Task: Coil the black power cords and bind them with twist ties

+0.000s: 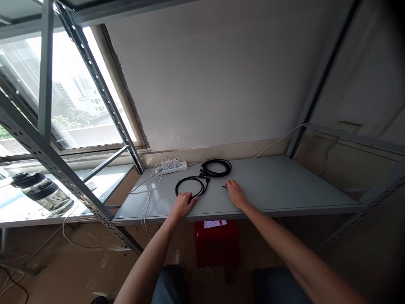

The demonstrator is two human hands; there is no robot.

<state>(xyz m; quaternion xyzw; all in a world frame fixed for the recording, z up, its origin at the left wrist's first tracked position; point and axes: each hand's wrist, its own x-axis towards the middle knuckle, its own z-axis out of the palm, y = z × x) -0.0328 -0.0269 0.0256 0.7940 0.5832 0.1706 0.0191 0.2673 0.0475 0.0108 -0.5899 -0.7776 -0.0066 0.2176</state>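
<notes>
A coil of black cable (177, 184) with dark plugs lies on the grey shelf board. My left hand (184, 204) is closed over the near side of this coil, fingers on the cable and thumb pointing right. To the right, my right hand (236, 194) is just above or on the board, its fingertips pinched on a small black strip (224, 186) that sticks out to the left. Farther back rests a second, thicker coil of black cable (230, 165), touched by neither hand.
A white power strip (172, 166) with adapters and white cords sits at the back left. Metal shelf posts (104, 95) rise on both sides. Beneath the board stands a red stool or box (217, 249). A clear bottle with a black lid (47, 192) lies by the window.
</notes>
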